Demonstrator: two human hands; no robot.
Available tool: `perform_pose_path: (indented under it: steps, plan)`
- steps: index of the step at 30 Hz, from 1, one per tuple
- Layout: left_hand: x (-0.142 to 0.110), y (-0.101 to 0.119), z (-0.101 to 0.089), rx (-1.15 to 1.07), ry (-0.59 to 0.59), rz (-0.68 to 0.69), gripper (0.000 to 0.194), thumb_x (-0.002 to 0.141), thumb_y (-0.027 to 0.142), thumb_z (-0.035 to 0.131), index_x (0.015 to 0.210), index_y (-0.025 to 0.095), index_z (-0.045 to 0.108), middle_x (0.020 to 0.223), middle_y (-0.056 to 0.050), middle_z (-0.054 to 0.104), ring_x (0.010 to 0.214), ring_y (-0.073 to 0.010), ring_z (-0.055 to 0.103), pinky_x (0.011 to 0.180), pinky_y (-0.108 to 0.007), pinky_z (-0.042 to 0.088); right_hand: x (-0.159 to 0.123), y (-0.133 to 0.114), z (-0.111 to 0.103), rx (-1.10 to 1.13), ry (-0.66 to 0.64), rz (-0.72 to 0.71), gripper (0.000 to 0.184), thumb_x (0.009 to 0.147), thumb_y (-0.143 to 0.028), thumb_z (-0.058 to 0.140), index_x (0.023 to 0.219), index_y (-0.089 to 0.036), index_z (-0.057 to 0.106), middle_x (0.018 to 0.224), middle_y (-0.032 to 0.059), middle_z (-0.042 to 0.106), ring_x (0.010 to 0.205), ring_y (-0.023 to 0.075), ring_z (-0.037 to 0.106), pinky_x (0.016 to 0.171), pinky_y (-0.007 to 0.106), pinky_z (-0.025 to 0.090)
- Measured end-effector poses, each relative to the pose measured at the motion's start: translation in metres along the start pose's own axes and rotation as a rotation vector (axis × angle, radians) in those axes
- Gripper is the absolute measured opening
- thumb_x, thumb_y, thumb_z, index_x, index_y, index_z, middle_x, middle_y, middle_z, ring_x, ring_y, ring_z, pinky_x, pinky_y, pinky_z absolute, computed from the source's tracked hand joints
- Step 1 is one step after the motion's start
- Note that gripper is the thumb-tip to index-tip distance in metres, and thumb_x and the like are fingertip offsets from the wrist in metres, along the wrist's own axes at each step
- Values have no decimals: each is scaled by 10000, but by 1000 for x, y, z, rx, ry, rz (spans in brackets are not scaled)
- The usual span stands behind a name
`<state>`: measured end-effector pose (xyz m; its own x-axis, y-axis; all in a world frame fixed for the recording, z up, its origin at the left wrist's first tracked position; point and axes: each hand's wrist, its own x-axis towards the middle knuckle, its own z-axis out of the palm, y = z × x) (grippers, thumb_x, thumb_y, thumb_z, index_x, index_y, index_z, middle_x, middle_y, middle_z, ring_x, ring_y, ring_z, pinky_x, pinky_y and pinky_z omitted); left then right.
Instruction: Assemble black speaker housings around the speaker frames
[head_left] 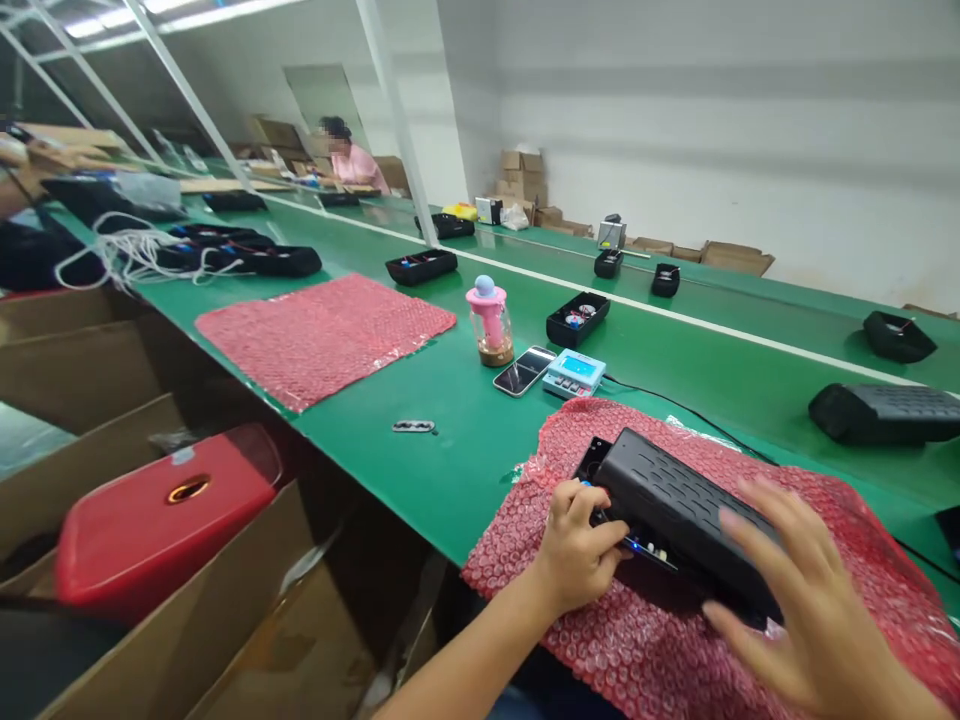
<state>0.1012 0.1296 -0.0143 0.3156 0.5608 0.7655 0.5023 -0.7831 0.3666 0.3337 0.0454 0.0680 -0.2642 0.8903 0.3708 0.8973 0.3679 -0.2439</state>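
A black speaker housing (pixel 686 490) with a slotted top lies on red bubble wrap (pixel 517 540). Along its near side it gapes, and a circuit board (pixel 651 553) with a lit blue light and small white parts shows in the gap. My left hand (pixel 581 550) is closed on the speaker's near left edge, by a black panel (pixel 594 455) that sticks out; what lies under the fingertips is partly hidden. Fingers spread, my right hand (pixel 810 590) is over the housing's right end, somewhat blurred; it holds nothing.
Beyond the bubble wrap are a blue meter (pixel 574 373) with a cable, a phone (pixel 523 371) and a pink-lidded bottle (pixel 491 325). A small slotted grey part (pixel 413 427) lies left. Open black housings (pixel 577 318) line the green bench. A red stool (pixel 169 510) stands below; a person (pixel 356 165) sits farther off.
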Motion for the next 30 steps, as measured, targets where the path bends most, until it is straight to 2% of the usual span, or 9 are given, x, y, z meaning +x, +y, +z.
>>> perform_pose_path:
  steps: [2, 4, 7, 11, 14, 17, 22, 25, 30]
  plan:
    - [1, 1, 0, 0, -3, 3, 111, 683, 222, 701, 791, 245, 704, 1012, -54, 483, 1003, -230, 421, 905, -396, 402, 17, 18, 7, -51, -90, 53, 762, 734, -449, 648, 1379, -228, 309, 1433, 158, 276, 1307, 404, 250, 1038, 623, 249]
    - [2, 1, 0, 6, -15, -11, 167, 698, 226, 694, 863, 251, 694, 1086, -64, 450, 1059, -246, 419, 958, -436, 381, 31, 34, 11, -8, -294, 126, 832, 713, -436, 640, 1408, -188, 255, 1410, 171, 331, 1276, 372, 337, 1029, 568, 320]
    - [2, -2, -2, -6, -8, -130, 472, 675, 274, 736, 1124, 254, 591, 1228, -98, 369, 1171, -293, 385, 1005, -499, 357, 43, 46, 10, 126, -452, 197, 806, 729, -435, 604, 1408, -173, 259, 1377, 131, 408, 1230, 290, 427, 1030, 455, 376]
    - [-2, -14, -2, -135, -66, -384, 982, 615, 395, 791, 1392, 210, 220, 1382, -181, 316, 1297, -351, 319, 1026, -554, 343, 46, 40, 3, 70, -302, 152, 807, 713, -476, 625, 1393, -194, 296, 1368, 109, 428, 1227, 296, 429, 1027, 465, 375]
    - [-4, -19, 0, -282, -133, -515, 1047, 612, 378, 800, 1405, 236, 132, 1395, -171, 365, 1296, -326, 367, 1044, -537, 342, 43, 31, -2, 17, -239, 45, 813, 737, -490, 623, 1419, -262, 242, 1386, 84, 408, 1232, 294, 423, 1010, 482, 389]
    - [-3, -17, 1, -413, -109, -580, 1104, 584, 320, 822, 1407, 250, 91, 1398, -155, 385, 1298, -296, 380, 1064, -503, 332, 41, 24, -1, -80, -275, -45, 799, 737, -475, 638, 1416, -304, 252, 1359, 78, 433, 1197, 301, 453, 972, 501, 418]
    - [6, -12, -7, -477, -138, -622, 1043, 592, 363, 810, 1402, 231, 167, 1405, -138, 396, 1313, -290, 361, 1089, -490, 294, 42, 21, 7, -102, -340, -107, 805, 753, -513, 632, 1421, -285, 247, 1327, 114, 444, 1154, 311, 476, 925, 514, 450]
    - [11, -12, -14, -486, -170, -652, 950, 597, 402, 797, 1377, 217, 287, 1400, -125, 414, 1296, -292, 383, 1093, -475, 295, 44, 21, 6, -113, -313, -131, 784, 762, -538, 620, 1412, -278, 266, 1300, 117, 463, 1139, 317, 480, 901, 516, 464]
    - [13, -14, -19, -639, -160, -729, 954, 552, 443, 819, 1362, 214, 369, 1375, -100, 461, 1267, -285, 422, 1083, -443, 323, 48, 25, 4, -163, -260, -155, 773, 767, -551, 610, 1408, -269, 281, 1285, 122, 470, 1129, 330, 476, 884, 531, 467]
